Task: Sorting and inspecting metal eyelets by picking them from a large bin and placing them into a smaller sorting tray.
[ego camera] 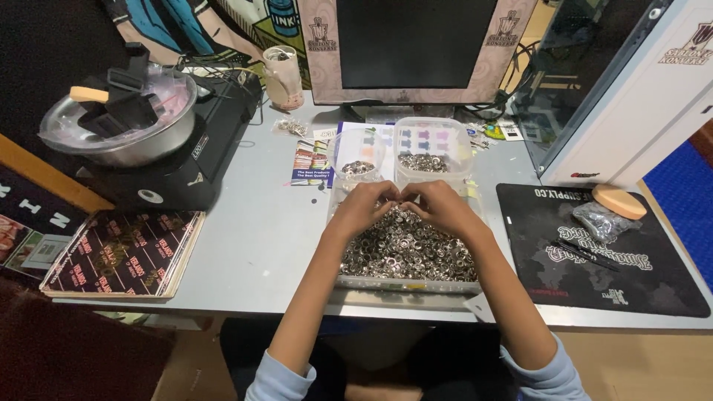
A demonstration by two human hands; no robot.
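A clear shallow tray (407,284) full of small silver metal rings (416,249) lies on the grey desk in front of me. Both hands hover over its far end, fingertips pinched together and nearly touching each other. My left hand (365,206) and my right hand (438,206) seem to grip tiny metal pieces between the fingers, though the pieces themselves are hidden. Just beyond the hands stand a small round clear cup (358,152) and a larger clear square tub (433,148), each holding some silver pieces.
A black machine (186,160) carrying a metal bowl (119,130) stands at the left, with a flat printed box (122,252) before it. A monitor (412,48) is at the back, a black mat (594,252) with a bag and round pad at the right.
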